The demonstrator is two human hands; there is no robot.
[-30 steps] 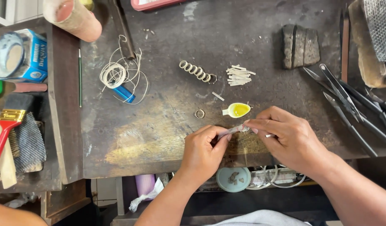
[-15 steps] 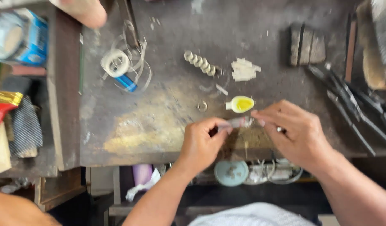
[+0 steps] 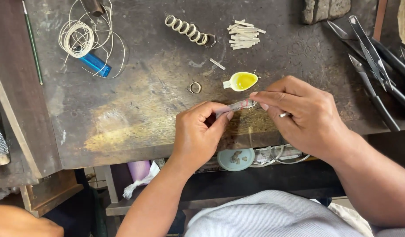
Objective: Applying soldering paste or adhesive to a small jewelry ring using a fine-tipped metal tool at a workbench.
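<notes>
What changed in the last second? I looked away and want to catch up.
Only the view shifted: the bench and everything on it sit higher in the picture now. The left hand and right hand keep their grip on the small metal strip; the yellow dish stayed put.

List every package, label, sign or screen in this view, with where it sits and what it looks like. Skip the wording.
Small flat packet: pinched between the left hand and right hand at the bench's front edge; pale translucent strip with a reddish mark, too small to tell more.
No signs, screens or other labelled packs show.
</notes>
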